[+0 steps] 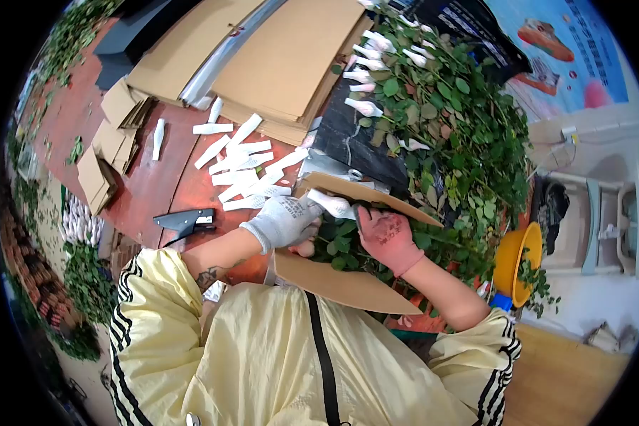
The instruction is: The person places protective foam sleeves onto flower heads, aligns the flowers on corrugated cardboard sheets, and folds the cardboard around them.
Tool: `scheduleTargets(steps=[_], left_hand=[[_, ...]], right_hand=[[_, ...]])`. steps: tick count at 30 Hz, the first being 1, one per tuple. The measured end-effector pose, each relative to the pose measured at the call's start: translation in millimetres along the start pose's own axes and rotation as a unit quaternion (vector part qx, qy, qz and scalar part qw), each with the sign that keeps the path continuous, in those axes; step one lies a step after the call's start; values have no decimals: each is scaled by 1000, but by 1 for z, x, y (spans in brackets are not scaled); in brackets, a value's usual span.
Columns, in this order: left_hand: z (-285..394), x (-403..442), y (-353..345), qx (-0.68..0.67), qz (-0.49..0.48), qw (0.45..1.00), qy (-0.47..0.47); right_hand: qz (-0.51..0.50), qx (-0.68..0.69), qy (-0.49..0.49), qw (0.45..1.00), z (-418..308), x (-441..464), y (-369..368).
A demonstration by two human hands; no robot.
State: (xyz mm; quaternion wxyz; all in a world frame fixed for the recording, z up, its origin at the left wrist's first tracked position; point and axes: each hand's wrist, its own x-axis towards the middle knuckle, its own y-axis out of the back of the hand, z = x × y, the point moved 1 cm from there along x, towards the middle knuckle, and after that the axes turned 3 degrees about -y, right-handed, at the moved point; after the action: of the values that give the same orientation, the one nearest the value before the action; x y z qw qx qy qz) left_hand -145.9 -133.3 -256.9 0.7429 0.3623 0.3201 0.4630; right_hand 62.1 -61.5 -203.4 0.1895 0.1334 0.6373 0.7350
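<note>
We see one white, bulging, foam-like sleeve [335, 206], which is slanted beside the green leaves [340, 246], between one far brown cardboard panel [387, 201] and one near brown cardboard panel [337, 282].

Both arms [224, 257] bent in front, gray-gloved left hand [289, 219], fingers [309, 231] curled in, red-gloved right hand [390, 241] close by
</note>
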Motion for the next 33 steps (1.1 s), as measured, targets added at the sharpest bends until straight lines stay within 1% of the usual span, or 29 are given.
scheduleTargets(steps=[1,2,3,5,6,8,9,10,11,12,15,16,17,19,20,22,26,27,28,29,30,31,33], left_hand=[[3,-2,3,19,-66,998,6],[6,0,4,20,-103,994,10],[7,3,4,14,-102,995,16],[11,7,6,23,-151,988,32],[15,0,10,24,-71,997,17],[11,-1,6,7,-66,998,23],[12,-3,4,-10,-68,997,22],[14,-5,2,-11,-69,997,25],[17,-7,1,19,-69,997,27],[20,-8,-1,49,-69,996,27],[18,-12,-9,22,-66,997,24],[18,-13,-8,20,-65,997,27],[20,-15,-7,17,-66,997,29],[20,-17,-7,17,-67,997,31],[19,-17,-11,20,-61,997,33],[21,-17,-13,24,-52,998,30],[26,-23,-13,53,-63,996,28],[28,-24,-12,72,-72,995,23],[27,-26,-13,73,-70,995,23],[27,-27,-15,93,-48,994,16],[28,-28,-16,111,-27,993,7],[30,-28,-15,111,-27,993,5],[31,-26,-8,103,-56,993,12]], right_hand=[[61,-1,-7,998,1,0,-1],[19,-3,-15,1000,0,-1,-4],[16,-1,-8,1000,-1,0,-9],[-11,14,-2,1000,-2,-1,-23],[-12,14,4,1000,-1,1,-27],[125,21,6,992,2,7,-30],[124,24,11,992,1,8,-33],[83,33,12,996,-1,9,-38],[41,42,11,998,-3,8,-43],[40,37,16,998,-5,10,-50],[37,35,-4,999,-7,12,-60],[70,46,1,997,-6,13,-58],[69,47,4,997,-7,12,-55],[21,85,-32,996,-9,11,-47],[21,85,-34,996,-10,12,-48],[1,44,-12,999,-9,17,-54],[17,49,-27,998,-10,17,-67],[39,46,-28,998,-10,16,-74],[60,43,-30,997,-10,17,-75],[61,42,-30,997,-11,18,-78],[32,51,-45,997,-11,19,-81],[2,58,-60,996,-13,19,-82],[-8,48,-63,997,-16,21,-82]])
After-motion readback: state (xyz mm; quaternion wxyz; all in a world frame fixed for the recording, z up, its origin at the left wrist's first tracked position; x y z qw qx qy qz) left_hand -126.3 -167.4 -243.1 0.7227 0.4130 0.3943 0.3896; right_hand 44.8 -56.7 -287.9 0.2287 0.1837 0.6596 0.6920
